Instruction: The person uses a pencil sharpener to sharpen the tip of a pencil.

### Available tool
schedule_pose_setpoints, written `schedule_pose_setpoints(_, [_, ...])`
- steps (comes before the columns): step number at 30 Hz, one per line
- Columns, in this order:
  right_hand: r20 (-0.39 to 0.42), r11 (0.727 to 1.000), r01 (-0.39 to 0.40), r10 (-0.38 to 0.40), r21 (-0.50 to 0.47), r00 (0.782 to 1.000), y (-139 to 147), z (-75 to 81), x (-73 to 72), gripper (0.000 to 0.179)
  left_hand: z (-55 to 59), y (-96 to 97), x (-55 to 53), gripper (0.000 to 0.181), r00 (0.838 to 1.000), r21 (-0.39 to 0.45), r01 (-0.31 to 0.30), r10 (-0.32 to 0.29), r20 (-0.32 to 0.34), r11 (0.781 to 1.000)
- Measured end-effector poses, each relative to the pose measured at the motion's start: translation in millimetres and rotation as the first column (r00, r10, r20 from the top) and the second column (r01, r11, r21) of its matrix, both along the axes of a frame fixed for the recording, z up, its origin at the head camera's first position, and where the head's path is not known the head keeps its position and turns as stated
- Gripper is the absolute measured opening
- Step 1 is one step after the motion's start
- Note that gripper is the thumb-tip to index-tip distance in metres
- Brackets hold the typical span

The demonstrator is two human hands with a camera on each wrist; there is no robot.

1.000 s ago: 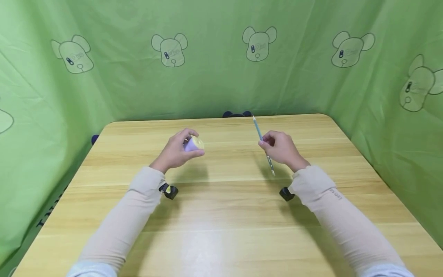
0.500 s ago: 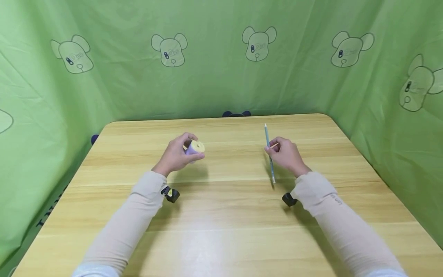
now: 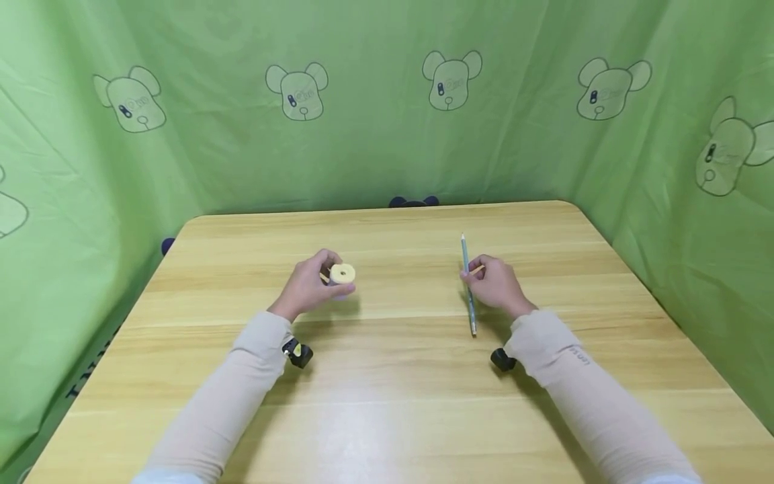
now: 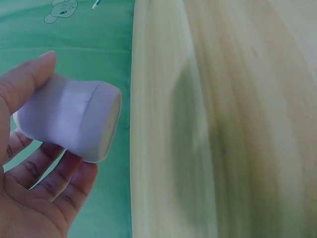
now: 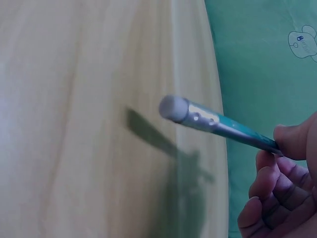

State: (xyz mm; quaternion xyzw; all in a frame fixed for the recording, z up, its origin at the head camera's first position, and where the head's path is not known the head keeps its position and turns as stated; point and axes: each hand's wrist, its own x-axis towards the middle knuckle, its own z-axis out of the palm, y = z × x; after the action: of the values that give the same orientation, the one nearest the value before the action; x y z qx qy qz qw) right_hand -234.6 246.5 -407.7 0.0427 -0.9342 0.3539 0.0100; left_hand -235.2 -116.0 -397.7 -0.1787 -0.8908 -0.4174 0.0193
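Observation:
In the head view my left hand grips a small lilac pencil sharpener whose cream top has a dark hole in it. The left wrist view shows the thumb on one side of the sharpener's lilac body and the fingers on the other, with the flat base towards the table. To the right, my right hand pinches a blue-green pencil near its middle. The pencil's sharpened tip points to the far side of the table. Its white eraser and silver ferrule face the right wrist camera. Both things are held above the table.
A light wooden table lies under both hands, their shadows on it. Green curtain with printed bear heads hangs along the far edge and both sides. Small black camera units sit at the wrists.
Both hands have come down and nearer the person. The sharpener has tilted so its holed top faces up more. The pencil has swung from a slant to nearly straight away from the person.

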Motion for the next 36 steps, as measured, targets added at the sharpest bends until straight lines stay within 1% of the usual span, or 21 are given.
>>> schedule_pose_setpoints(7, [0.008, 1.000, 0.003, -0.003, 0.007, 1.000, -3, -16.5, -1.7, 0.027, -7.9, 1.3, 3.3, 0.047, 0.999, 0.028, -0.001, 0.000, 0.045, 1.000])
schedule_pose_setpoints(12, [0.020, 0.999, 0.011, -0.012, 0.030, 1.000, -4, -22.9, -1.4, 0.027, -12.6, 1.4, 5.5, 0.048, 0.999, 0.001, 0.000, 0.000, 0.054, 1.000])
schedule_pose_setpoints(15, [0.035, 0.999, 0.007, -0.009, 0.038, 0.999, -5, -23.1, -0.2, 0.027, -14.1, 1.2, 6.2, 0.048, 0.999, -0.007, 0.007, -0.007, 0.047, 1.000])
schedule_pose_setpoints(18, [0.066, 0.999, 0.005, -0.007, 0.040, 0.998, -6, -22.3, 0.7, 0.027, -15.1, 1.4, 6.4, 0.048, 0.999, -0.007, 0.015, -0.015, 0.049, 1.000])
schedule_pose_setpoints(22, [0.109, 0.999, 0.006, -0.010, 0.042, 0.994, -7, -22.0, 1.4, 0.029, -16.3, 1.6, 6.4, 0.050, 0.997, -0.003, 0.017, -0.017, 0.070, 1.000])
schedule_pose_setpoints(28, [0.151, 0.999, -0.005, -0.003, 0.051, 0.988, -7, -22.3, 0.5, 0.029, -18.6, 0.9, 5.9, 0.051, 0.995, -0.003, 0.010, -0.010, 0.097, 1.000])
schedule_pose_setpoints(36, [0.172, 0.995, -0.023, 0.006, 0.097, 0.985, -8, -21.1, -1.0, 0.027, -22.8, 1.1, 2.8, 0.048, 0.996, -0.020, 0.018, -0.016, 0.087, 1.000])
